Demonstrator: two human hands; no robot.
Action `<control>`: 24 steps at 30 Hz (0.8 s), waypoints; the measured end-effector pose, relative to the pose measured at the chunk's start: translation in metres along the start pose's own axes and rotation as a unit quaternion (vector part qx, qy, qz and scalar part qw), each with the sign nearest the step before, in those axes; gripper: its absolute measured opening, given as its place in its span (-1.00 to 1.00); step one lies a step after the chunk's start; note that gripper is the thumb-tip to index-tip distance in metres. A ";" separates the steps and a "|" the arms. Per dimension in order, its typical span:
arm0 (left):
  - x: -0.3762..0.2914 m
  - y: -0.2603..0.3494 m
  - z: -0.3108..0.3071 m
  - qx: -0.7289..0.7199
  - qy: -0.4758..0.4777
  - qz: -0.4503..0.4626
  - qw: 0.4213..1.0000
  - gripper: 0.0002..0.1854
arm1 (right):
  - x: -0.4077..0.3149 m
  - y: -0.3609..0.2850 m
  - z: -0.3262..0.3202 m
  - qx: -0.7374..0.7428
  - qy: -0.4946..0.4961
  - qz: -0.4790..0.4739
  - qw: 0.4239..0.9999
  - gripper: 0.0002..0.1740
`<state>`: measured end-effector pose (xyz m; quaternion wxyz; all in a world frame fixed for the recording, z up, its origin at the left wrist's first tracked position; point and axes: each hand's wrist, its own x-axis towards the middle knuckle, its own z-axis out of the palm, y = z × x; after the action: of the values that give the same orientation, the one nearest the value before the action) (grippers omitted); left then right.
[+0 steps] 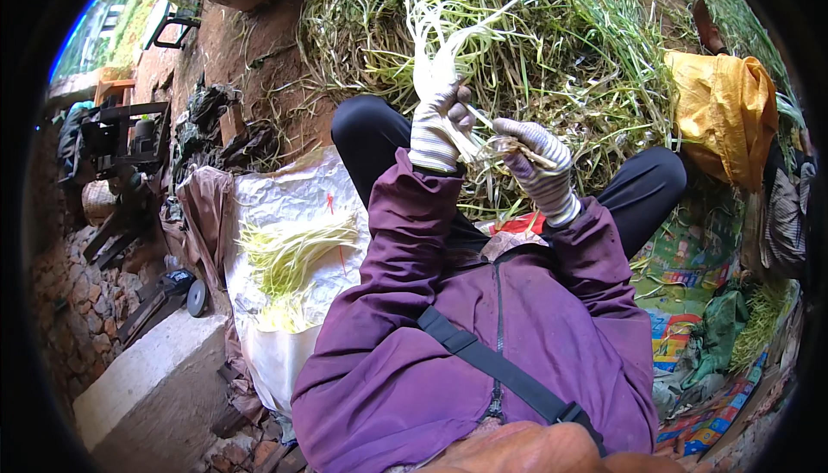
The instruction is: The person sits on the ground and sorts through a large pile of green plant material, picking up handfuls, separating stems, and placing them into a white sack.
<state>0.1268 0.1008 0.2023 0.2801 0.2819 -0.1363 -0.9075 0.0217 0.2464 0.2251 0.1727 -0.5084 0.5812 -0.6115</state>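
Note:
My left hand [443,120], in a striped knit glove with grey fingertips, is closed around a bunch of pale green-white stalks [435,65] whose leafy ends fan out away from me. Close to its right side, my right hand [540,159], gloved the same way, pinches dry, brownish stalk ends [511,148] between thumb and fingers. The lower ends of the bunch hang between both hands. Beyond my knees lies a large heap of green and straw-coloured long-leaved plants [582,72]. A pile of pale yellow-green stalks [294,250] rests on a white plastic sheet [259,191] to my left.
An orange woven sack [721,111] stands at the right of the heap. A colourful patterned mat [686,311] lies by my right leg. On the left are a concrete block [149,369], stones [90,318], dark cloth or plastic [207,117] and a black metal frame [136,140].

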 end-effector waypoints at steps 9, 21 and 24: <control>0.000 0.006 -0.015 -0.118 0.112 0.053 0.985 -0.87 | -0.023 -0.035 -0.046 -0.056 0.161 -0.126 0.977 -0.77; -0.007 -0.006 -0.002 0.196 0.033 0.048 0.979 -0.75 | 0.030 0.027 -0.165 -0.113 0.019 0.142 0.983 -0.64; -0.009 -0.014 -0.011 0.247 0.050 0.040 0.967 -0.81 | 0.026 0.087 -0.092 -0.367 -0.133 0.199 0.899 -0.59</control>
<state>0.1335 0.1160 0.1913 0.2438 0.3822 -0.3532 -0.8184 -0.0983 0.2517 0.1772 0.1680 -0.4856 0.8252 -0.2347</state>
